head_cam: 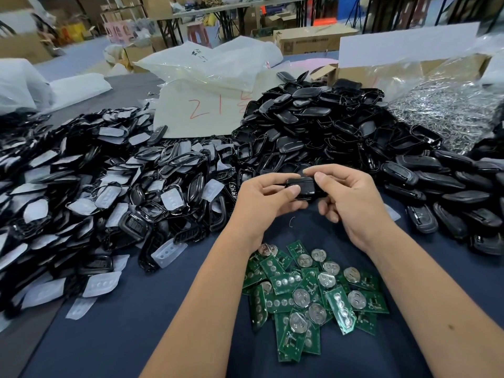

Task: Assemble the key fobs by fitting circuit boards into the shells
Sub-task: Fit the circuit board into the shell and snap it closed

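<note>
Black fob shell [301, 188] pinched between my left hand [266, 197] and right hand [351, 197]; uneven squeeze risks misseating its halves.

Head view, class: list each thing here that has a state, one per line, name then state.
Black fob shell: held between both hands.
Left hand: gripping the shell.
Right hand: pinching the shell.
Circuit boards: loose pile, unfitted.
Cardboard box: closed.

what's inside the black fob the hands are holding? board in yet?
Cannot tell. The black fob looks closed, gripped by the left hand and right hand; fingers cover much of it. Loose circuit boards lie below.
</note>
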`<state>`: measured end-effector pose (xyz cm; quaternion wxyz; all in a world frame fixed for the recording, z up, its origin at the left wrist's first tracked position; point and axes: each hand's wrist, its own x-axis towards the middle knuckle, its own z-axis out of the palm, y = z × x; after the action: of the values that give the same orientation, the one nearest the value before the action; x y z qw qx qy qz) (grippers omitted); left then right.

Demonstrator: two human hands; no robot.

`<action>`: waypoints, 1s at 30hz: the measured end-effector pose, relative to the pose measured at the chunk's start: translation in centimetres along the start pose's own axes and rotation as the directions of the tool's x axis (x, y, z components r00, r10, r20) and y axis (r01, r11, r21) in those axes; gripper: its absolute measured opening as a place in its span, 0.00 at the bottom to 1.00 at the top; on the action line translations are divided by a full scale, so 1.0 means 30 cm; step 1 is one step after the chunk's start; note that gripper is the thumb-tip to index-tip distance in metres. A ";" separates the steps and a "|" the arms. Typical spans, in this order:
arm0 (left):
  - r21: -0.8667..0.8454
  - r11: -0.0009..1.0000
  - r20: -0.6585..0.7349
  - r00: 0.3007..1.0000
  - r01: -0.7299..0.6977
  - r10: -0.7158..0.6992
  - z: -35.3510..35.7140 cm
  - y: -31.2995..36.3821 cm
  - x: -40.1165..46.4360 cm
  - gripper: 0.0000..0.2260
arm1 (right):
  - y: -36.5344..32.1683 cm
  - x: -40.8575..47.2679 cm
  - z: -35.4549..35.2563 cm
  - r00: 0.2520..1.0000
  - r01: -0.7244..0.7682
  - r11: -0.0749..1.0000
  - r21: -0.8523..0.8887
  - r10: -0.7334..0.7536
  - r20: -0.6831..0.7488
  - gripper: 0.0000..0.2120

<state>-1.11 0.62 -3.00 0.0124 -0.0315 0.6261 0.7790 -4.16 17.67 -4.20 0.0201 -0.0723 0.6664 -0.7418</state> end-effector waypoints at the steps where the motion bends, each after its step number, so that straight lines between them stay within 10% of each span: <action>1: -0.015 1.000 -0.004 1.000 0.013 -0.013 0.000 0.001 0.001 0.09 | 0.002 0.000 0.000 1.000 0.010 1.000 -0.016 -0.010 0.007 0.12; 30: -0.099 0.980 0.005 0.985 0.175 -0.175 -0.050 0.042 -0.006 0.05 | 0.008 -0.018 -0.001 0.977 0.133 0.966 -0.220 -0.090 0.196 0.19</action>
<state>-0.95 -1.12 -2.07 0.0779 -0.0886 0.5815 0.8049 -3.66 17.75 -4.49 0.0312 -0.1799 0.7386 -0.6490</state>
